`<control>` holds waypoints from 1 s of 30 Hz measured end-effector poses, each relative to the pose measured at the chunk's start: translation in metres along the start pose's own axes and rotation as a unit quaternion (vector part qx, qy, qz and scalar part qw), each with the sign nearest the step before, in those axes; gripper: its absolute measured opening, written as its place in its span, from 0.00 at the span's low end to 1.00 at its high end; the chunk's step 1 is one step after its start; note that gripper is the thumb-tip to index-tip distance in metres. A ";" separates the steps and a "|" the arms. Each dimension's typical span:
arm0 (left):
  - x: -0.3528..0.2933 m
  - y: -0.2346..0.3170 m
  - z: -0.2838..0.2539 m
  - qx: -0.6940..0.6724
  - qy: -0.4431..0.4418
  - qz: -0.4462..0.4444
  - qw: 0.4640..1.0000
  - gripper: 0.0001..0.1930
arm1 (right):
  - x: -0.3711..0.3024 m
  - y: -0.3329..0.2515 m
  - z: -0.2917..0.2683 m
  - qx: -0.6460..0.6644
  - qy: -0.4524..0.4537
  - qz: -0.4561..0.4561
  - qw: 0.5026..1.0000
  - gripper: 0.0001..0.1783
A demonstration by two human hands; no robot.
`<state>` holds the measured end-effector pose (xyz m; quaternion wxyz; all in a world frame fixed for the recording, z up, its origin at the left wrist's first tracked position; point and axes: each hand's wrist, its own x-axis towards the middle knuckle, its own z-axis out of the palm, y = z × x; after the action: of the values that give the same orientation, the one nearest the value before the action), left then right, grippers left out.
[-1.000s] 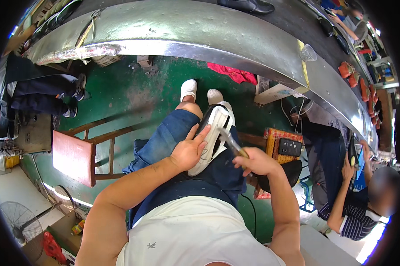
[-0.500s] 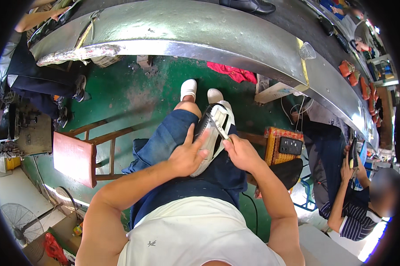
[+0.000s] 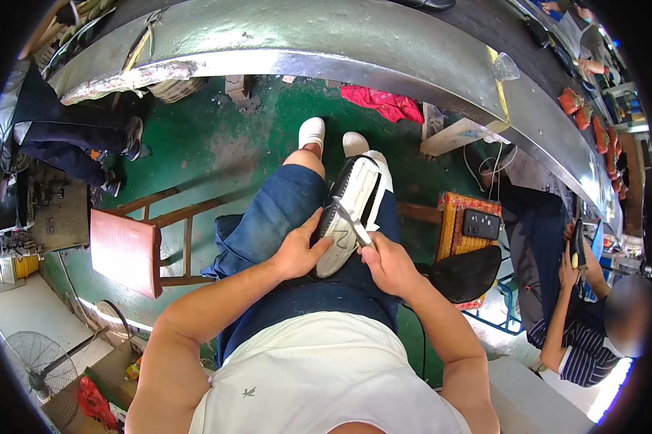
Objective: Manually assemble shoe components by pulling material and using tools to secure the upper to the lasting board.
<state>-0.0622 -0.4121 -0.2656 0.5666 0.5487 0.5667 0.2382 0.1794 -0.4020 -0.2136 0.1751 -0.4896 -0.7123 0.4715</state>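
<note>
A shoe (image 3: 356, 181) with a dark upper lies across my lap, its pale underside turned up and its toe pointing away from me. Along the near left side of the shoe, my left hand (image 3: 298, 249) holds it, with the thumb lying toward the underside. My right hand (image 3: 389, 264) is closed around the handle of a slim metal hand tool (image 3: 352, 218). The tool's head rests over the middle of the shoe's underside; its exact kind is hard to make out.
A long metal-edged bench (image 3: 304, 54) curves across the front. Left stands a stool (image 3: 126, 249); right, a seat with a woven top (image 3: 452, 224) holds a black phone (image 3: 481, 223). At right a seated co-worker (image 3: 579, 333) handles a dark shoe. A fan (image 3: 40, 369) stands lower left.
The left hand's spread fingers have drawn back off the underside to the shoe's left side. The tool's head and my right hand have come slightly nearer to me.
</note>
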 end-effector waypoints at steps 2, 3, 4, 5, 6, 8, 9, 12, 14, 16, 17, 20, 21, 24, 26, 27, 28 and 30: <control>-0.003 -0.001 -0.002 0.028 -0.005 0.007 1.000 0.42 | 0.000 0.001 0.003 -0.083 -0.045 0.040 0.995 0.19; -0.002 0.003 -0.005 0.058 -0.009 0.015 0.998 0.47 | 0.002 0.002 0.003 -0.166 -0.088 0.078 0.979 0.19; -0.002 0.009 -0.006 0.058 -0.009 0.017 0.998 0.47 | 0.001 0.006 0.004 -0.167 -0.087 0.077 0.979 0.19; -0.004 0.015 -0.005 0.072 -0.039 -0.001 0.997 0.51 | -0.003 0.012 0.004 -0.111 -0.055 0.043 0.991 0.19; -0.008 0.025 -0.006 0.085 -0.070 -0.020 0.994 0.56 | -0.005 0.012 0.004 -0.054 -0.023 0.010 0.998 0.19; -0.004 0.031 -0.007 0.056 -0.117 -0.076 0.989 0.62 | -0.006 0.010 0.005 -0.130 -0.067 0.039 0.988 0.18; -0.001 0.029 -0.008 0.085 -0.101 -0.072 0.989 0.61 | -0.004 0.008 0.004 -0.207 -0.110 0.065 0.970 0.18; 0.003 0.037 -0.020 0.111 -0.064 -0.042 0.991 0.56 | -0.014 0.024 0.001 0.005 -0.049 0.073 0.996 0.21; -0.006 0.063 -0.037 0.099 -0.022 -0.004 0.995 0.49 | -0.026 0.023 -0.005 0.058 0.001 0.079 0.995 0.23; -0.007 0.087 -0.061 0.108 0.030 0.077 0.991 0.43 | -0.032 0.023 -0.009 0.109 0.051 0.078 0.990 0.25; -0.004 0.096 -0.069 0.093 0.052 0.112 0.988 0.41 | -0.035 0.025 -0.010 0.149 0.081 0.088 0.982 0.25; 0.007 0.133 -0.080 0.006 0.098 0.229 0.968 0.38 | -0.043 0.035 -0.011 0.211 0.123 0.100 0.965 0.23; 0.016 0.136 -0.076 -0.119 0.096 0.259 0.954 0.36 | -0.043 0.032 -0.013 0.196 0.110 0.106 0.969 0.22; 0.046 0.149 -0.060 -0.233 0.056 0.222 0.945 0.33 | -0.048 0.033 -0.017 0.177 0.101 0.099 0.974 0.20; 0.073 0.151 -0.054 -0.034 0.108 0.122 0.986 0.24 | -0.050 0.030 -0.020 0.173 0.101 0.085 0.976 0.19; 0.086 0.140 -0.045 -0.014 0.104 0.065 0.992 0.27 | -0.049 0.022 -0.024 0.131 0.079 0.104 0.983 0.19; 0.115 0.088 -0.034 -0.011 0.055 0.026 0.998 0.32 | -0.048 0.012 -0.028 0.088 0.053 0.120 0.987 0.19; 0.120 0.042 -0.012 -0.117 -0.047 -0.070 0.990 0.31 | -0.045 0.008 -0.038 0.066 0.008 0.137 0.988 0.19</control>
<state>-0.0288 -0.2887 -0.2706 0.6683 0.4483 0.5445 0.2367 0.2317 -0.4210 -0.1920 0.1469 -0.5737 -0.6043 0.5330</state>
